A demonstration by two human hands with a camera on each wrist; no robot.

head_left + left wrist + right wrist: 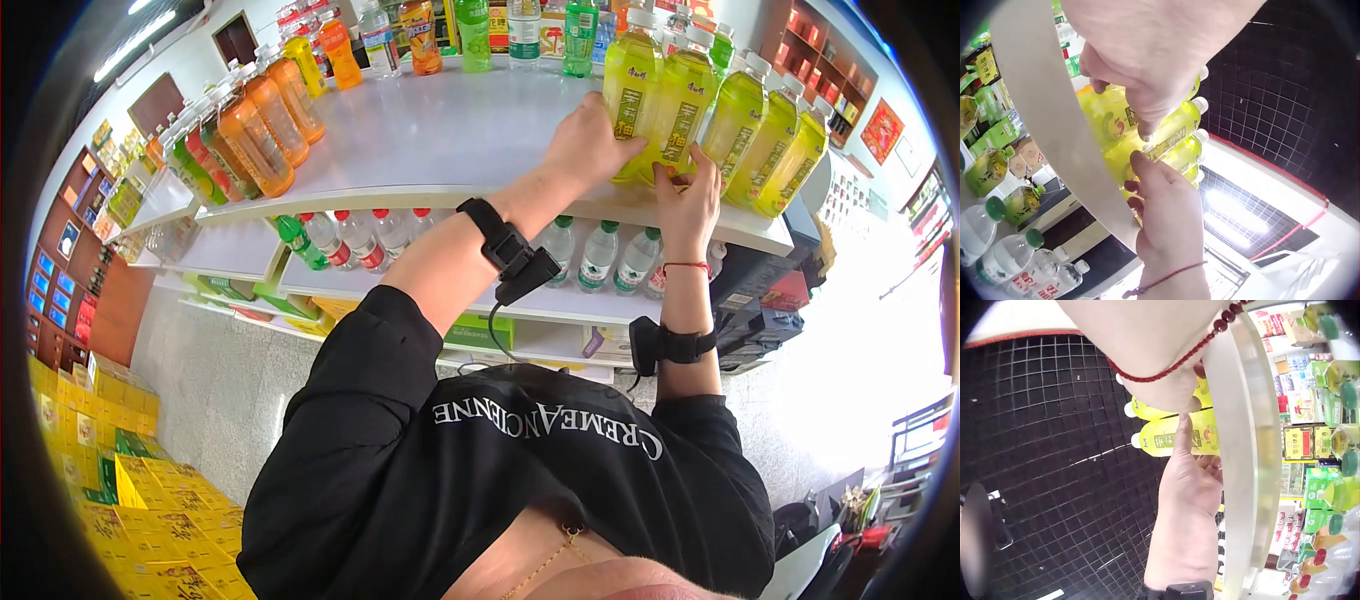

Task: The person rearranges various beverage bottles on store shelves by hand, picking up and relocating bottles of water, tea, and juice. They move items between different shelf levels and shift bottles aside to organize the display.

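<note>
Grip state, left hand (583, 140): thumb laid across the label of the first yellow-green bottle (632, 95), fingers bent round its left side; right hand (688, 205): thumb and fingers pinch the lower part of the second yellow-green bottle (684, 105), just right of the first. Fingertips on the rear faces: hidden, cannot tell.

Landmark: first bottle. It stands on the white shelf (430, 140), close to the front edge and toward the right end; long axis upright, cap up; the left palm lies to its left, the right hand to its right and lower on the bottle fronts. The left hand is the nearer; the two thumbs point toward each other.

Outward from the first bottle: three more yellow-green bottles (736, 128) in a row right of it, past the second, running along the edge; orange drink bottles (262, 135) well apart to its left; mixed drinks (474, 35) left of it along the far side; water bottles (597, 255) below and to its left, on the lower shelf (440, 278).
</note>
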